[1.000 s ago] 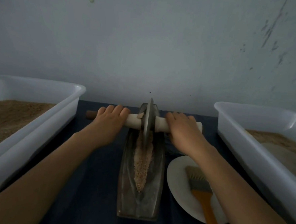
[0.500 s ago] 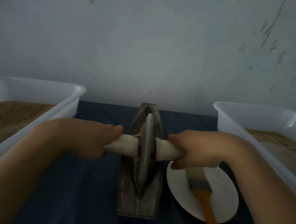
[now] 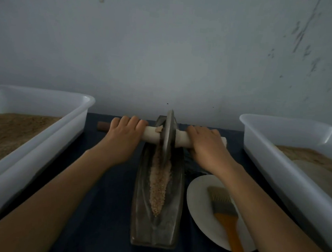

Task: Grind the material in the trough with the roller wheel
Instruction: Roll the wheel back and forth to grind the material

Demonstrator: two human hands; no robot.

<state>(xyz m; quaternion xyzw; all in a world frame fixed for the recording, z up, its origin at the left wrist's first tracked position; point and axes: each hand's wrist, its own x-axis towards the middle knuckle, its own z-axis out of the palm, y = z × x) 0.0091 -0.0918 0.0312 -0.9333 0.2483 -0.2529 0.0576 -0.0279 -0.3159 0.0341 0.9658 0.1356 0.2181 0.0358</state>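
Observation:
A boat-shaped metal trough (image 3: 155,230) lies lengthwise on the dark cloth in front of me. A strip of pale coarse material (image 3: 159,186) fills its groove. The metal roller wheel (image 3: 168,137) stands upright at the trough's far end, on a pale axle handle (image 3: 150,134) that runs left to right. My left hand (image 3: 121,140) grips the handle left of the wheel. My right hand (image 3: 209,146) grips it right of the wheel. A small clump of material sticks to the handle beside the wheel.
A white tub (image 3: 32,142) of brown powder stands at the left, another white tub (image 3: 288,158) at the right. A white plate (image 3: 198,207) with an orange-handled brush (image 3: 227,214) lies right of the trough. A wall rises just behind.
The wheel has rolled from the trough's middle back to its far end, with both arms stretched forward. The material in the groove is uncovered again.

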